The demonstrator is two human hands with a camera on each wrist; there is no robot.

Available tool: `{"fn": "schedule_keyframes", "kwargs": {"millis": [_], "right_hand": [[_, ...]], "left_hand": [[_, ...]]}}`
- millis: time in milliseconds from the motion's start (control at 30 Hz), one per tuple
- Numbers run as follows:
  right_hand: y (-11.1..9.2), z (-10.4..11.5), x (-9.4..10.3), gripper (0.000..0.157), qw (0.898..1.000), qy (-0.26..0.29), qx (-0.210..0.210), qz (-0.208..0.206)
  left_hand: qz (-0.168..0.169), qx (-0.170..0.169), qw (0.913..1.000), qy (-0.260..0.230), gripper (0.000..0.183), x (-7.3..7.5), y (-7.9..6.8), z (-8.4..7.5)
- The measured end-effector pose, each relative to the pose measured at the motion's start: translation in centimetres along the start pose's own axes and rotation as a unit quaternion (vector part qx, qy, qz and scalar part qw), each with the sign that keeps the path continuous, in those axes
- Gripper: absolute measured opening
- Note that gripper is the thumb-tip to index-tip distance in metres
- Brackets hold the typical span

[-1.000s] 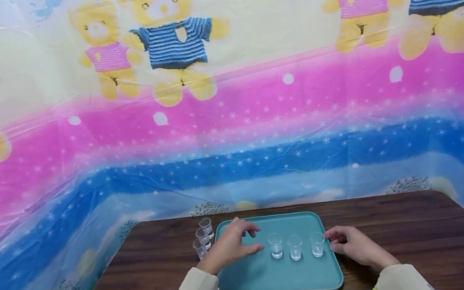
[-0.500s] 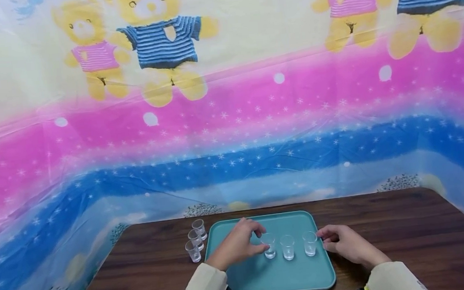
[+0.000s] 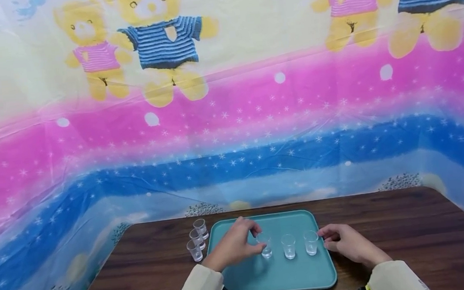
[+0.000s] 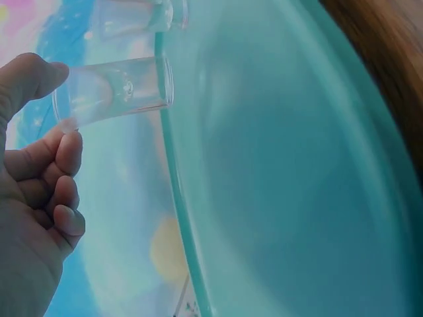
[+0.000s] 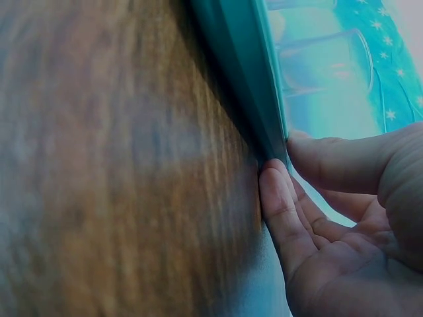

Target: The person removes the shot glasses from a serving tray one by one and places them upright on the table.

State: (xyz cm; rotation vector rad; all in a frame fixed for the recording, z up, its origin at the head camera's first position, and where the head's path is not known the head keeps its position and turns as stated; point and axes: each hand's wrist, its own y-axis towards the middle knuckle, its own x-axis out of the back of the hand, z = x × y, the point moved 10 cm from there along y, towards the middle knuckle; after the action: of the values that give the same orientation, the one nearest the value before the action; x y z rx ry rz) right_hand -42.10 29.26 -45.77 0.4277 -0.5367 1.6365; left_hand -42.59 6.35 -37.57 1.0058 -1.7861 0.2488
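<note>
My left hand (image 3: pixel 235 245) pinches a small clear shot glass (image 3: pixel 267 251) by its rim, over the left half of the teal tray (image 3: pixel 285 281). In the left wrist view, thumb and forefinger sit at opposite sides of the rim of this shot glass (image 4: pixel 115 92); whether its base touches the tray I cannot tell. Two more shot glasses, a middle one (image 3: pixel 289 249) and a right one (image 3: pixel 311 245), stand upright on the tray. At the tray's right edge, my right hand (image 3: pixel 350 245) pinches the rim of the tray (image 5: pixel 264 92) between thumb and forefinger.
Three similar shot glasses (image 3: pixel 195 252) stand in a row on the dark wooden table (image 3: pixel 143 268), just left of the tray. A printed cloth (image 3: pixel 254 115) with teddy bears hangs behind the table and along its sides.
The left hand first moved right to the leftmost glass on the tray and took hold of it. That glass has since shifted slightly left, away from the middle one. The right hand stays at the tray's edge.
</note>
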Motion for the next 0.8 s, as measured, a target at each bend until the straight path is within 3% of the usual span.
{"fn": "schedule_keyframes", "kwargs": {"millis": [433, 800], "right_hand": [[0.2, 0.2, 0.3, 0.025, 1.000, -0.011, 0.004, -0.006], [0.1, -0.1, -0.3, 0.025, 1.000, -0.005, -0.006, 0.002]], "left_hand": [[-0.057, 0.028, 0.9978, 0.019, 0.022, 4.6, -2.9, 2.3], [-0.097, 0.069, 0.9918, 0.046, 0.021, 8.3, -7.0, 5.4]]}}
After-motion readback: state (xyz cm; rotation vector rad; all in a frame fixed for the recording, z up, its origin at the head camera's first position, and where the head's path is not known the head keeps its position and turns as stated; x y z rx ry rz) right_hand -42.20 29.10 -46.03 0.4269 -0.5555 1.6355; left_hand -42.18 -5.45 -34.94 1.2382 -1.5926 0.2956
